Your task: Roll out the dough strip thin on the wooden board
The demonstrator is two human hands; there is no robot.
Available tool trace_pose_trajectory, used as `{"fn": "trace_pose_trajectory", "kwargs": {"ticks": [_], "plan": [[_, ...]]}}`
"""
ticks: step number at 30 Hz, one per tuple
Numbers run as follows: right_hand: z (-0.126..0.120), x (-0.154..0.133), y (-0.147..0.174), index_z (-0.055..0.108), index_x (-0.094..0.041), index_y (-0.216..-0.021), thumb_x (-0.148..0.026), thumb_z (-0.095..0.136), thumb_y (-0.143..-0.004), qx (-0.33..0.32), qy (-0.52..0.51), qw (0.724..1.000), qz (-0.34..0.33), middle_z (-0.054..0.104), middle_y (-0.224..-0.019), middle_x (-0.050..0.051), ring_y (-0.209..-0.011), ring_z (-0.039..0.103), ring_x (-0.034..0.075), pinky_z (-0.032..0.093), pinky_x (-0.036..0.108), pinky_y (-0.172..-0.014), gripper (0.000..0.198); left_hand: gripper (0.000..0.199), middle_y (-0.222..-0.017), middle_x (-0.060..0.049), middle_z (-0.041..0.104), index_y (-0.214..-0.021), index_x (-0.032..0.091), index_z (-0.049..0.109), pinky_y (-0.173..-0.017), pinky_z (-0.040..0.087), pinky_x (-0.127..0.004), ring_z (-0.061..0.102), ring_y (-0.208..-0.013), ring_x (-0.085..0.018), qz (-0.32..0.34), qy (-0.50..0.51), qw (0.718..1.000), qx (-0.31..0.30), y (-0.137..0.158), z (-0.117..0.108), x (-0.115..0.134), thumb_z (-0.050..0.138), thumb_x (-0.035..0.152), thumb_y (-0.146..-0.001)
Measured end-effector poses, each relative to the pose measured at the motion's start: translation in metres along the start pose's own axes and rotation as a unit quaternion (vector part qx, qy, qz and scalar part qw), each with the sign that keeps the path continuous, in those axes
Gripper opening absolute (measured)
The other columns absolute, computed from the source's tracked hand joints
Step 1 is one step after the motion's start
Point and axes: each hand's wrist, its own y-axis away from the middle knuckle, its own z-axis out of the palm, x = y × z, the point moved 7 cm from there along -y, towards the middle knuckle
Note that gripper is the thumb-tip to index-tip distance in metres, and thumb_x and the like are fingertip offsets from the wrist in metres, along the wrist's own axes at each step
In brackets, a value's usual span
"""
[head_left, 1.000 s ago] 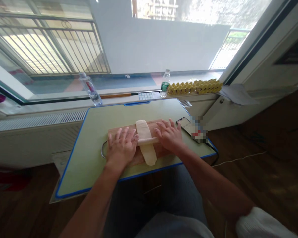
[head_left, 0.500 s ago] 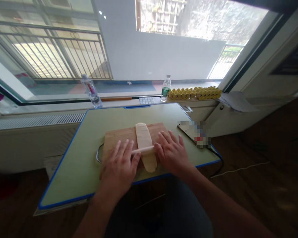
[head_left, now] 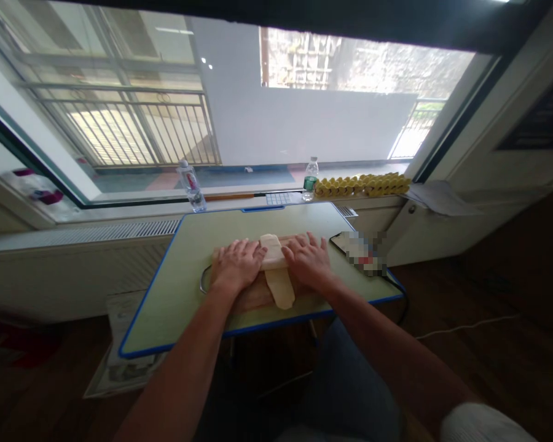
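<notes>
A long flattened strip of pale dough (head_left: 281,290) lies lengthwise across a wooden cutting board (head_left: 253,293). The rolling pin (head_left: 274,264) crosses it; only its pale middle shows between my hands. My left hand (head_left: 238,263) lies flat on the pin's left end, fingers stretched toward the window and thumb by the dough. On the pin's right end rests my right hand (head_left: 308,256), its fingers spread and not wrapped round it. Both palms hide the pin's ends. A metal handle (head_left: 204,280) sticks out at the board's left side.
The board sits on a small green table (head_left: 170,294) with a blue edge. A phone (head_left: 359,253) with a dark cable lies at the right. On the windowsill stand two bottles, one left (head_left: 192,189) and one right (head_left: 310,179), beside a yellow wavy object (head_left: 364,184).
Both hands have pushed the rolling pin away from me, along the dough toward its far end. The camera view has also shifted, with the table now appearing farther right.
</notes>
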Motion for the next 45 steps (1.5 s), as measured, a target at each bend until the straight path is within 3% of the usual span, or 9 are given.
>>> {"fn": "trace_pose_trajectory", "kwargs": {"ticks": [6,9,16,20,24,30,33,41,45], "plan": [[-0.007,-0.005,0.097,0.053,-0.022,-0.16,-0.052,0.037,-0.114,0.036,-0.042,0.997,-0.052,0.048,-0.17,0.009,-0.163,0.032,0.03,0.019,0.06,-0.133,0.057,0.068,-0.167,-0.011,0.053,-0.156,0.017,0.059,-0.133,0.033,-0.049,0.039,-0.161,-0.031,0.065,0.033,0.995,0.065,0.068,0.009,-0.001,0.028,0.057,-0.111],[-0.006,-0.009,0.118,0.05,-0.02,-0.163,-0.047,0.033,-0.115,0.033,-0.047,0.998,-0.041,0.044,-0.172,0.009,-0.164,0.031,0.028,0.019,0.058,-0.133,0.057,0.067,-0.167,-0.009,0.052,-0.158,0.014,0.056,-0.134,0.031,-0.047,0.036,-0.163,-0.029,0.08,0.041,0.994,0.062,0.066,0.009,-0.001,0.027,0.052,-0.111],[0.001,0.015,0.055,0.054,-0.016,-0.159,-0.047,0.03,-0.115,0.013,-0.009,0.999,0.049,0.049,-0.168,0.013,-0.163,0.032,0.035,0.02,0.068,-0.13,0.059,0.063,-0.176,-0.009,0.038,-0.165,0.025,0.046,-0.132,0.023,-0.067,0.031,-0.164,-0.034,0.085,-0.007,0.996,-0.018,-0.017,0.005,0.031,0.025,0.05,-0.111],[-0.001,0.031,0.021,0.058,-0.015,-0.155,-0.046,0.027,-0.116,-0.017,0.021,0.997,0.072,0.05,-0.168,0.013,-0.162,0.032,0.041,0.022,0.073,-0.126,0.058,0.064,-0.179,-0.01,0.029,-0.167,0.027,0.042,-0.13,0.019,-0.073,0.025,-0.166,-0.036,0.086,-0.002,0.994,-0.064,-0.042,0.01,0.042,0.023,0.05,-0.111],[-0.002,0.025,0.037,0.06,-0.016,-0.153,-0.047,0.029,-0.116,-0.01,0.017,0.999,0.043,0.053,-0.166,0.014,-0.161,0.034,0.039,0.023,0.07,-0.127,0.057,0.065,-0.178,-0.008,0.034,-0.165,0.025,0.046,-0.131,0.018,-0.072,0.029,-0.165,-0.035,0.076,-0.005,0.995,-0.057,-0.021,0.009,0.038,0.022,0.052,-0.111],[-0.003,0.003,0.125,0.047,-0.013,-0.162,-0.047,0.034,-0.115,0.061,-0.02,0.998,-0.027,0.045,-0.171,0.013,-0.162,0.033,0.034,0.022,0.062,-0.13,0.06,0.068,-0.171,-0.008,0.046,-0.165,0.025,0.047,-0.13,0.031,-0.064,0.037,-0.162,-0.032,0.111,-0.005,0.994,0.019,0.078,0.003,0.025,0.027,0.059,-0.11],[-0.003,-0.002,0.141,0.043,-0.013,-0.165,-0.044,0.036,-0.115,0.076,-0.026,0.996,-0.046,0.042,-0.173,0.012,-0.163,0.032,0.032,0.021,0.059,-0.131,0.059,0.069,-0.171,-0.008,0.045,-0.166,0.025,0.045,-0.13,0.032,-0.063,0.04,-0.161,-0.032,0.116,0.004,0.992,0.049,0.106,0.004,0.019,0.029,0.061,-0.109],[-0.002,0.012,0.062,0.056,-0.021,-0.157,-0.054,0.046,-0.112,0.038,-0.039,0.998,-0.024,0.054,-0.165,0.013,-0.161,0.035,0.04,0.019,0.073,-0.128,0.056,0.06,-0.174,-0.007,0.04,-0.162,0.029,0.052,-0.131,0.023,-0.07,0.034,-0.163,-0.036,0.07,-0.001,0.997,-0.013,0.032,0.003,0.026,0.03,0.052,-0.111],[-0.005,0.012,0.067,0.064,-0.029,-0.146,-0.052,0.054,-0.11,0.031,-0.065,0.996,-0.057,0.058,-0.162,0.007,-0.16,0.037,0.04,0.021,0.073,-0.128,0.044,0.061,-0.171,-0.009,0.045,-0.161,0.026,0.054,-0.131,0.027,-0.066,0.037,-0.162,-0.034,0.091,0.012,0.996,-0.022,0.037,0.003,0.029,0.032,0.054,-0.11]]}}
